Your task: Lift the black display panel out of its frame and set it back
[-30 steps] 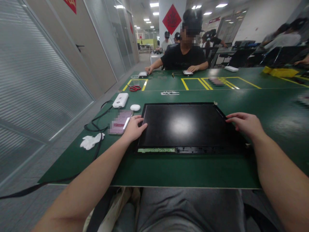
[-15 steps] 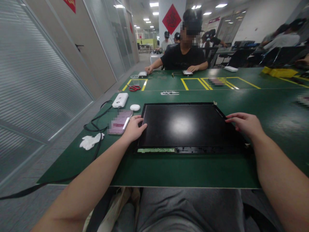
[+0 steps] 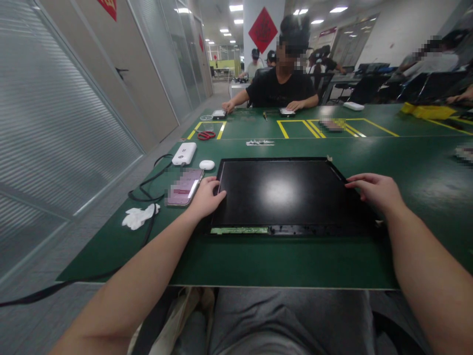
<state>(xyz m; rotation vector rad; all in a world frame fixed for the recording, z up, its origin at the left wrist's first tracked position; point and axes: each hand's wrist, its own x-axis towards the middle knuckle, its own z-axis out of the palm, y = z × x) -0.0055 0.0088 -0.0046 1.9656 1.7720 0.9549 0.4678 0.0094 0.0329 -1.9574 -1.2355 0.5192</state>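
The black screen panel (image 3: 281, 192) is lying flat on the green table (image 3: 258, 256), straight in front of the person, with a green circuit strip (image 3: 239, 230) showing along its near edge. At the far left a crumpled white cloth (image 3: 138, 216) is sitting beside a black cable (image 3: 148, 183). Next to these a phone (image 3: 184, 187) is lying face up, its screen too blurred to read, with a white power bank (image 3: 184, 153) and a small white case (image 3: 207, 164) behind it. Further back, a small clear round dish (image 3: 206, 117) is standing near red scissors (image 3: 206, 134); what it is holding cannot be made out.

The left hand (image 3: 204, 197) is resting on the panel's left edge, fingers bent and thumb lying on the glass; whether it is gripping cannot be told. On the pillar behind, a red diamond sign (image 3: 262, 28) is bearing unreadable writing. The right hand (image 3: 375, 190) is lying on the panel's right edge with fingers spread out flat, clasping nothing.
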